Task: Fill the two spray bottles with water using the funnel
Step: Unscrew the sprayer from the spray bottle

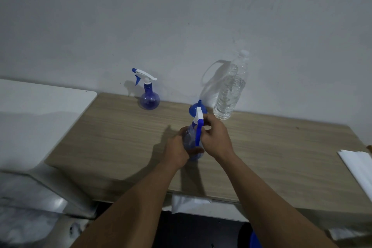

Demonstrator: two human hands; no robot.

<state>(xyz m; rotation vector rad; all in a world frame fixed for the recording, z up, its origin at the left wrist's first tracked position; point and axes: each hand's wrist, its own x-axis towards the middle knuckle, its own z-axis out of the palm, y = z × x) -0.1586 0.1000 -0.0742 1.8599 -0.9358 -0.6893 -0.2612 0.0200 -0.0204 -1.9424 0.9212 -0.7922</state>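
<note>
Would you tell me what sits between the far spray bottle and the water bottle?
A blue funnel, beside the water bottle, shown in the head view.

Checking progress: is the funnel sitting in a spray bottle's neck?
No, the funnel rests spout-up on the table behind the held bottle.

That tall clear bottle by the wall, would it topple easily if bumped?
Probably fairly heavy: the water bottle looks mostly full, so a light bump may not shift it. Still, it is tall on a narrow base, so a push near its cap could tip it. Its ribbed wall likely dents when squeezed.
</note>
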